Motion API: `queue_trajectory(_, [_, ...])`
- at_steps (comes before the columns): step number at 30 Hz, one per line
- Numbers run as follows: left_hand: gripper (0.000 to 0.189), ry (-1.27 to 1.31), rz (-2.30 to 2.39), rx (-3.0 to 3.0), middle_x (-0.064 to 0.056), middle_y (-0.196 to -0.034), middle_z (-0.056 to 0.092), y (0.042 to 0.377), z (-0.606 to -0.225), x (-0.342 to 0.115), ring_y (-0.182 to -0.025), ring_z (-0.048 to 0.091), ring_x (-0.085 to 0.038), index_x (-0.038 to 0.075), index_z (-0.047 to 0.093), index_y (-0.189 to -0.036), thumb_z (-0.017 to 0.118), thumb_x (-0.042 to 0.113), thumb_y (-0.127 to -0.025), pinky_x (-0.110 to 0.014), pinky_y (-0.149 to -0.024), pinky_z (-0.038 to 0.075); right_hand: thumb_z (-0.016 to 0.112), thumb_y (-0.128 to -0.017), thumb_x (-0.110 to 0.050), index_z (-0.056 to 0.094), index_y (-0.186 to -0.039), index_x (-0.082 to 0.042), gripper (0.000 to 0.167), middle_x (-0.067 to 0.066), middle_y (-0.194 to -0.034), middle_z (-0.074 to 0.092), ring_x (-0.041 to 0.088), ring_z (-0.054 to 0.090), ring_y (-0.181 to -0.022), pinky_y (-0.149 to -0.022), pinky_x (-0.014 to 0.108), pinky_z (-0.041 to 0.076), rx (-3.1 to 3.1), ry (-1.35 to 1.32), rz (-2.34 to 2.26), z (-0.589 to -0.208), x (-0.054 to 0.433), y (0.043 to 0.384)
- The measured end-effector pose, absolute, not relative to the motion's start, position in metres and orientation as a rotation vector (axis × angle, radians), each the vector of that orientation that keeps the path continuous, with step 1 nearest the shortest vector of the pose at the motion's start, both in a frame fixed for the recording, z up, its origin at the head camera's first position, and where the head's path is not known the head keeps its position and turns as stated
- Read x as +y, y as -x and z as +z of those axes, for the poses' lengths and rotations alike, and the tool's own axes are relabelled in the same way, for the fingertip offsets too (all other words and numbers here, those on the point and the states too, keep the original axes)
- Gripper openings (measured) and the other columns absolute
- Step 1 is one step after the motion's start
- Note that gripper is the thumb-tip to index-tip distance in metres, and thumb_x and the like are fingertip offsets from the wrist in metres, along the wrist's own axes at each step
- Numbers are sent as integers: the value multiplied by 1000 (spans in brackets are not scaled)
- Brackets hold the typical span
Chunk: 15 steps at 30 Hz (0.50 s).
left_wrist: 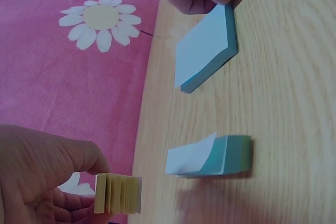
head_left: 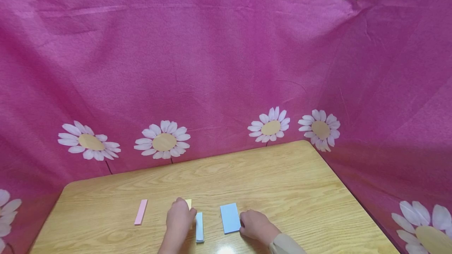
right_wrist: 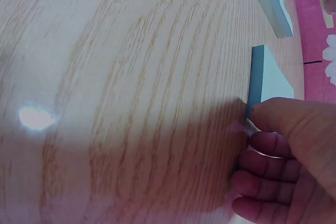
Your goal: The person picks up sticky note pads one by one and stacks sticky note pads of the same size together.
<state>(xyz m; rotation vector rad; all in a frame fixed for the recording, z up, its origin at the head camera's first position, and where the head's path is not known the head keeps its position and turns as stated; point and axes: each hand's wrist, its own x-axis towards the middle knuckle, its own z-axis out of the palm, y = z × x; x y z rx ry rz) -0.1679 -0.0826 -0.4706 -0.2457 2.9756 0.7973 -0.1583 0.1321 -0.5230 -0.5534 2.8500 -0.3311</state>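
Note:
My left hand [head_left: 179, 219] pinches a narrow yellow sticky-note pad [left_wrist: 119, 193] between thumb and fingers; its layered edge faces the left wrist camera. Just right of that hand lies a narrow light-blue sticky-note pad [head_left: 199, 227], its top sheet lifting in the left wrist view. Farther right, a larger blue sticky-note pad [head_left: 230, 218] rests on the table. My right hand [head_left: 257, 224] holds this larger pad at its right edge, thumb at the corner and the other fingers curled, as the right wrist view shows [right_wrist: 294, 150].
A narrow pink sticky-note pad [head_left: 141, 212] lies to the left on the wooden table [head_left: 282, 179]. Behind and beside the table hangs a magenta cloth [head_left: 219, 69] printed with white daisies and lettering. The table's back edge runs along the cloth.

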Motion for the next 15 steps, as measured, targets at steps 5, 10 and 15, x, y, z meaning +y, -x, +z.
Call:
queue_trajectory(5, [36,219,818,2962,-18,-73,51,163,-475,-75,-57,51,-22,-19,45,-93,62,8,-75,-31,-48,45,62,-73,-15,52,-68,-9,12,-2,-59,46,11,39,-53,-50,26,39,2838,531,-332,-521,132,159])
queue_trajectory(10, [37,180,847,2952,-17,-73,51,159,-484,-70,-56,53,-22,-19,46,-94,63,7,-74,-27,-46,46,62,-74,-15,54,-69,-9,11,-2,-60,48,11,40,-53,-52,26,40,2826,519,-337,-521,132,159])
queue_trajectory(15, [38,186,853,2934,-16,-72,50,157,-494,-68,-56,54,-21,-19,45,-94,63,6,-73,-24,-44,46,62,-74,-14,54,-69,-9,11,-2,-60,48,10,41,-53,-52,26,40,2825,526,-356,-522,132,159])
